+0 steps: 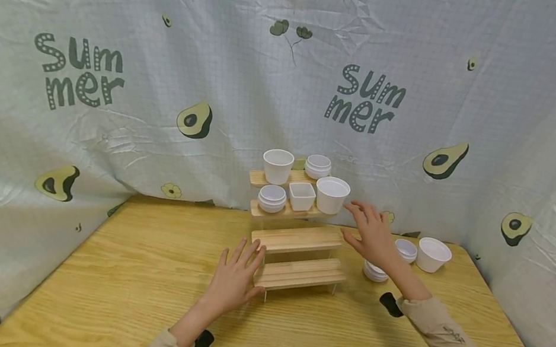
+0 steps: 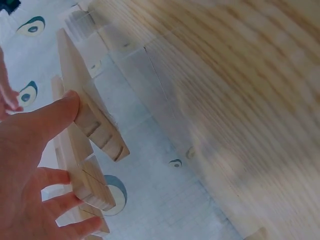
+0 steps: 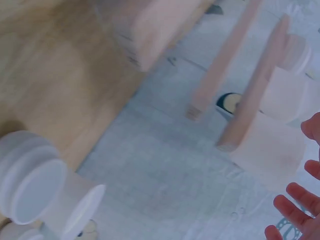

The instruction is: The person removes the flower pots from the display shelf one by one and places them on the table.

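A tiered wooden display stand (image 1: 300, 274) on clear supports stands at the table's middle. On its top step are a tall white cup (image 1: 277, 167) and a ridged white jar (image 1: 318, 167). The step below bears another ridged jar (image 1: 272, 199), a small square pot (image 1: 301, 197) and a wide white cup (image 1: 331, 197). My left hand (image 1: 231, 280) is at the stand's left end, fingers spread; in the left wrist view its thumb (image 2: 62, 112) touches a wooden step (image 2: 82, 97). Just right of the wide cup hovers my right hand (image 1: 372, 235), fingers loosely extended and holding nothing.
On the table right of the stand are two more ridged jars, one (image 1: 375, 272) partly behind my right forearm and one (image 1: 405, 251) farther back, beside a wide white cup (image 1: 433, 255). A printed cloth (image 1: 250, 73) hangs behind the wooden table (image 1: 134, 272).
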Action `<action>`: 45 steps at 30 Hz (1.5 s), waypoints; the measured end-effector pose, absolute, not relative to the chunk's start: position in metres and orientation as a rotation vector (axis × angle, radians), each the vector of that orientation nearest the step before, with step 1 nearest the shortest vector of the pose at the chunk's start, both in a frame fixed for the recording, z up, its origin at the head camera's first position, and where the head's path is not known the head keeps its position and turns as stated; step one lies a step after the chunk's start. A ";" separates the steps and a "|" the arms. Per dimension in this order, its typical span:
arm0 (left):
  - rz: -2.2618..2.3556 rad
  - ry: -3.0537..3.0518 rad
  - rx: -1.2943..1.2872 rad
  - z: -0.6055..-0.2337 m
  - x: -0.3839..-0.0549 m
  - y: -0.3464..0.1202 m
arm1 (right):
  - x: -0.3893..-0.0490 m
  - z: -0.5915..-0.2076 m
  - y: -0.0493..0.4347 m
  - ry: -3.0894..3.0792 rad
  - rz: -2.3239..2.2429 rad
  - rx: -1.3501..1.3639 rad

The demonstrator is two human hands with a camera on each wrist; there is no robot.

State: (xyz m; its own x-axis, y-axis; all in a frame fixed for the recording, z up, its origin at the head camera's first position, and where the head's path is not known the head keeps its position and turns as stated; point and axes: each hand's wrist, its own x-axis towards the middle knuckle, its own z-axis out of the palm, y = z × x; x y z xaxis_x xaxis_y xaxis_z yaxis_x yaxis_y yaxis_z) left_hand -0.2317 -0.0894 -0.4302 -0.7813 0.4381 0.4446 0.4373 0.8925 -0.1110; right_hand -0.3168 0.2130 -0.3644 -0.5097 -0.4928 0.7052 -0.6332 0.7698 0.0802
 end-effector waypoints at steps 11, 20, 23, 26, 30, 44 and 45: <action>0.012 -2.596 -0.635 -0.431 -0.232 -0.090 | -0.338 -0.333 0.191 -2.381 0.293 0.710; 0.006 -2.611 -0.639 -0.430 -0.232 -0.090 | -0.355 -0.329 0.182 -2.532 0.246 0.649; 0.013 -2.613 -0.638 -0.429 -0.231 -0.090 | -0.361 -0.329 0.180 -2.577 0.227 0.641; 0.016 -2.615 -0.640 -0.429 -0.231 -0.090 | -0.364 -0.329 0.178 -2.597 0.211 0.646; 0.018 -2.617 -0.640 -0.429 -0.230 -0.089 | -0.366 -0.330 0.174 -2.596 0.180 0.652; -0.023 -2.620 -0.632 -0.430 -0.231 -0.088 | -0.368 -0.334 0.173 -2.513 0.189 0.660; -0.030 -2.621 -0.632 -0.430 -0.231 -0.088 | -0.368 -0.334 0.173 -2.513 0.190 0.658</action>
